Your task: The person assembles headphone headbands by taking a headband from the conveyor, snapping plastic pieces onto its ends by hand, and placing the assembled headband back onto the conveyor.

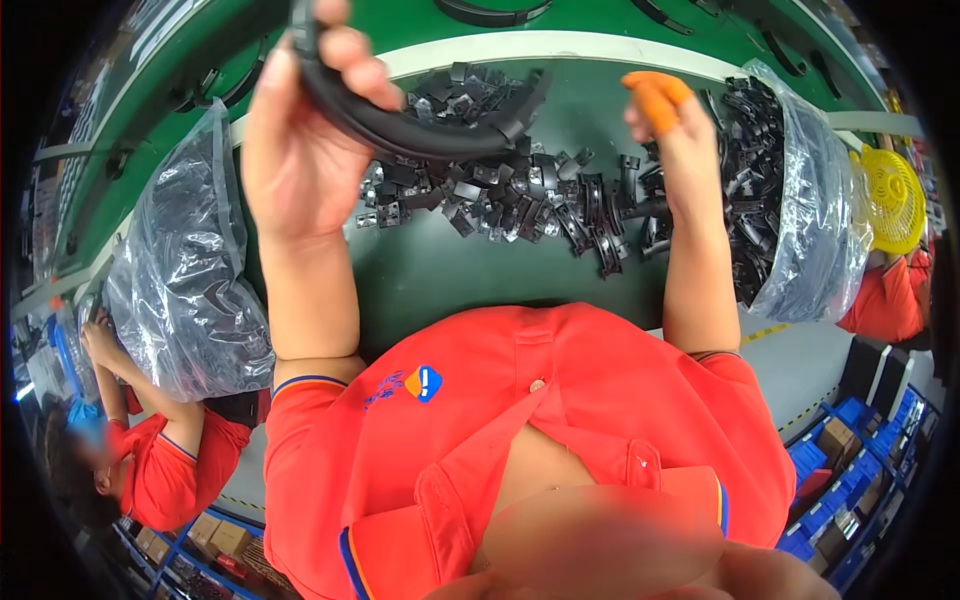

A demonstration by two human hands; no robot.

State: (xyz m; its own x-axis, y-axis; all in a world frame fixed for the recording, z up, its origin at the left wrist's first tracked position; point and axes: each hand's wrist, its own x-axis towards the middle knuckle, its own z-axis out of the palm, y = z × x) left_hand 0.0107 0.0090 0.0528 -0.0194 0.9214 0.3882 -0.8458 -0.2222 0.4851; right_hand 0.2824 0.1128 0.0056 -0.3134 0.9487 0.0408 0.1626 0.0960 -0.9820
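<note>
My left hand (310,140) is raised at the upper left, its fingers closed round one end of a black curved headband (400,135). The band's free end reaches right over a heap of small black plastic parts (500,195) on the green table. My right hand (668,115) hovers at the right end of that heap, apart from the headband. Orange finger cots cover some of its fingertips. Its fingers are bent together, and whatever may be between them is too small or hidden to make out.
A clear plastic bag (815,200) of black parts lies open at the right, another plastic bag (185,260) at the left. Beyond a pale rail (560,42), more black bands lie on a green surface (400,25). A yellow fan (890,200) and co-workers in red (190,460) flank the table.
</note>
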